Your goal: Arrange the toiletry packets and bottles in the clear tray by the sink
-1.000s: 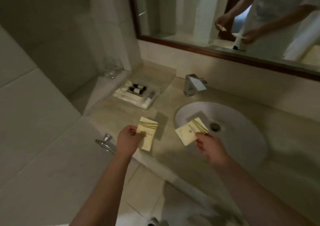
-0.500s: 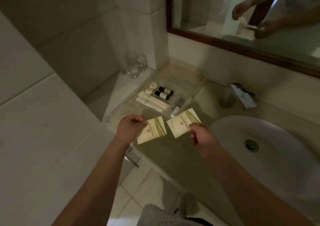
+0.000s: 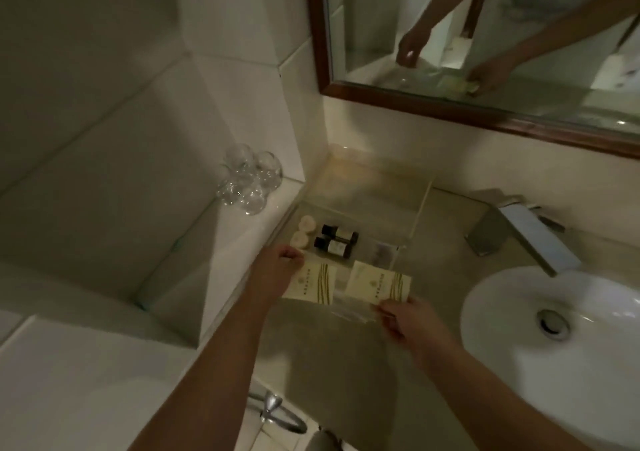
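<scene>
The clear tray [image 3: 420, 208] sits in the counter's back left corner, left of the sink. Inside it lie two dark-capped bottles [image 3: 334, 241], two round cream caps [image 3: 303, 230] and a small grey packet [image 3: 382, 255]. My left hand [image 3: 277, 274] pinches a cream packet with gold stripes [image 3: 313, 282] over the tray's near left part. My right hand [image 3: 401, 317] holds a second, matching packet [image 3: 379, 284] by its near edge, over the tray's near right part. The two packets lie side by side, almost level.
Upturned drinking glasses [image 3: 247, 182] stand on the tiled ledge left of the tray. A chrome faucet [image 3: 519, 234] and the white basin [image 3: 554, 339] are to the right. A wood-framed mirror [image 3: 467, 111] hangs above. A chrome handle [image 3: 277, 412] juts below the counter edge.
Both hands have carried their packets forward and left, from over the counter near the basin to over the near part of the tray. The camera has swung left and closer.
</scene>
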`<action>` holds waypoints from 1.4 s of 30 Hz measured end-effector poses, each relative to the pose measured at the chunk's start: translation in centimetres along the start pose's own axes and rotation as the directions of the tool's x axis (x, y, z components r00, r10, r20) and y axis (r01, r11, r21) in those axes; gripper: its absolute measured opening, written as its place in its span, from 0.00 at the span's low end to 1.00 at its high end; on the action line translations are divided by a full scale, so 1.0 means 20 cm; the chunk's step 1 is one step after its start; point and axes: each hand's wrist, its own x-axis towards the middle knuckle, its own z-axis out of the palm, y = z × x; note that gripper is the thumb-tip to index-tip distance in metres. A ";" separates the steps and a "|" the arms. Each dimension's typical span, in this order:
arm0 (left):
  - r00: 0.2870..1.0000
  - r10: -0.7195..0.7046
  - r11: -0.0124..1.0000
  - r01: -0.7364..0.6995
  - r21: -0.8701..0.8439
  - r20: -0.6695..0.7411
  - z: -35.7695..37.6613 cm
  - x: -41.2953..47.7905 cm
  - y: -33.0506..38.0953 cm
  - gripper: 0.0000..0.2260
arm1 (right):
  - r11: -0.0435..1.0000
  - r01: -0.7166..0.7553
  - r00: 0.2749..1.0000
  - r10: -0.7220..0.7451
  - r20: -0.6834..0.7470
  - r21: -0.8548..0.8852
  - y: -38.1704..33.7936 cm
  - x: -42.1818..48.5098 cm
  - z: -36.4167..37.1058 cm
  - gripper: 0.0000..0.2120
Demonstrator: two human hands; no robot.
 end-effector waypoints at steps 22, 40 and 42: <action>0.890 0.456 0.815 -0.418 0.401 0.002 0.08 0.21 -0.21 0.08 | 0.468 0.146 0.891 -0.445 -0.089 -0.872 -0.06 0.01 0.09 0.17; 0.888 0.417 0.759 -0.457 0.464 0.191 0.12 0.12 -0.25 0.17 | -0.259 0.266 0.721 -0.586 0.370 -0.929 -0.17 0.14 0.22 0.27; 0.894 0.406 0.762 -0.446 0.470 0.192 0.13 0.13 -0.25 0.17 | -0.256 0.259 0.710 -0.603 0.363 -0.931 -0.15 0.13 0.24 0.26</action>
